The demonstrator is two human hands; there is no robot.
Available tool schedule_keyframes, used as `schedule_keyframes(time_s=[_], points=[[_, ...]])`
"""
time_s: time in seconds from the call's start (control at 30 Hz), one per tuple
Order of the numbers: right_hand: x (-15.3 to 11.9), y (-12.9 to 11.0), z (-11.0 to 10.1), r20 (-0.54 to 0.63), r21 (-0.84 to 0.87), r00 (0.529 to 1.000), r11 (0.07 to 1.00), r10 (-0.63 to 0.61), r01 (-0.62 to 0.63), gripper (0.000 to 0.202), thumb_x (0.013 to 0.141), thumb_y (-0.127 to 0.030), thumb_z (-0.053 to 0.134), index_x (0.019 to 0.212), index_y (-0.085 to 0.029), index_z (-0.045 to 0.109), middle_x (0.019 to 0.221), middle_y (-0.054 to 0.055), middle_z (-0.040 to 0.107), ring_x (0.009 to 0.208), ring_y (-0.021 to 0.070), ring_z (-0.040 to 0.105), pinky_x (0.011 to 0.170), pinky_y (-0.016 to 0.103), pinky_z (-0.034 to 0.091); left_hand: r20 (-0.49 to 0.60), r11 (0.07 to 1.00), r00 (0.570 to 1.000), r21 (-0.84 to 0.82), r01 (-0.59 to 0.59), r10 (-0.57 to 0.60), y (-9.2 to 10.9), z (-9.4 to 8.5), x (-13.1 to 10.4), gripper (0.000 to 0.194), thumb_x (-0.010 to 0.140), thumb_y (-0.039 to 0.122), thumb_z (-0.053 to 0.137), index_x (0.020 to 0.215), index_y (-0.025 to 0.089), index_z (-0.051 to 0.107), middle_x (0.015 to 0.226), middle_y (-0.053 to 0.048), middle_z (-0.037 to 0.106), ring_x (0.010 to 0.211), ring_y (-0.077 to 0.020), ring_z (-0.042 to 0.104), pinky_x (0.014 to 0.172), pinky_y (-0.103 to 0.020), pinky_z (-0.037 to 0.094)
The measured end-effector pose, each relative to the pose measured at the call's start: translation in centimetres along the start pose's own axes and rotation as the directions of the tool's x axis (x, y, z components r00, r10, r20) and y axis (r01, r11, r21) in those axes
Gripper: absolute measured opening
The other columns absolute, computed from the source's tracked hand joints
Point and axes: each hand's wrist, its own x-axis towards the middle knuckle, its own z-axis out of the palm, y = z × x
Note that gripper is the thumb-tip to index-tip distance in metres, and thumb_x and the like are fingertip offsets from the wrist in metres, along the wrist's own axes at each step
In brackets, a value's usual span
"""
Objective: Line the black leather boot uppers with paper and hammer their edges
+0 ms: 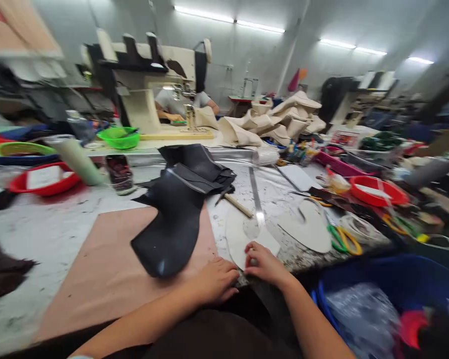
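Note:
My left hand [217, 282] rests at the near table edge, its fingers loosely bent and lying on the pink sheet's [108, 264] corner side. Close beside it, my right hand [264, 264] is half curled, with a gap between thumb and forefinger, over the near end of a white cut pattern piece [235, 237]. Nothing clearly held shows in either hand. A black boot-shaped leather piece [172, 224] lies on the pink sheet, left of my hands. More black pieces [198, 169] are stacked behind it. Dark material [271, 304] hangs below my right hand.
Beyond my hands lie a hammer [238, 205], a metal ruler [255, 192] and another white piece [309, 227]. Scissors [347, 242] are at right. A phone [119, 174] and red basket [45, 187] stand left. A blue bin [389, 274] sits below right. A person [168, 104] sits behind the sewing machine [142, 109].

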Motion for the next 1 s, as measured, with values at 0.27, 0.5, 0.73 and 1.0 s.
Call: schedule_keyframes(time_s=[0.27,0.5,0.73,1.0], points=[[0.0,1.0,1.2,0.105,0.012,0.994,1.000,-0.018,0.017,0.009,0.067,-0.020,0.054,0.058,-0.022,0.054,0.097,0.006,0.054,0.090,0.0221,0.052,0.082,0.037,0.038,-0.025,0.976,0.999,0.217,0.027,-0.022,1.1,1.3,-0.5,0.063,0.077,0.052,0.053,0.125,0.014,0.038,0.099,-0.010,0.058,0.087,-0.0243,0.055,0.074,-0.034,0.043],[0.6,1.2,1.0,0.102,0.038,0.994,0.999,-0.032,0.028,0.013,0.073,-0.030,0.041,0.063,-0.023,0.041,0.081,0.005,0.055,0.075,0.0182,0.052,0.070,0.030,0.041,-0.071,0.961,0.997,0.276,0.014,0.006,1.4,2.1,-1.0,0.073,0.078,0.061,0.044,0.128,0.010,0.035,0.113,-0.013,0.052,0.090,-0.0238,0.052,0.077,-0.034,0.041],[1.7,1.1,1.6,-0.086,-0.007,0.984,0.988,0.155,-0.156,0.021,0.079,-0.042,0.031,0.072,-0.023,0.039,0.065,0.002,0.054,0.061,0.0190,0.050,0.060,0.031,0.038,-0.065,0.943,0.998,0.332,-0.004,0.027,1.6,1.4,-0.9,0.065,0.081,0.057,0.043,0.124,0.007,0.041,0.131,-0.017,0.043,0.121,-0.0292,0.036,0.098,-0.038,0.029],[1.4,1.5,0.2,0.119,0.107,0.992,0.994,-0.050,0.037,0.013,0.065,-0.033,0.048,0.061,-0.021,0.045,0.072,0.002,0.053,0.067,0.0165,0.049,0.063,0.028,0.040,-0.044,0.964,0.999,0.261,0.040,-0.030,1.6,1.2,-0.7,0.071,0.080,0.058,0.043,0.129,0.008,0.036,0.137,-0.018,0.036,0.126,-0.0300,0.032,0.100,-0.042,0.028]])
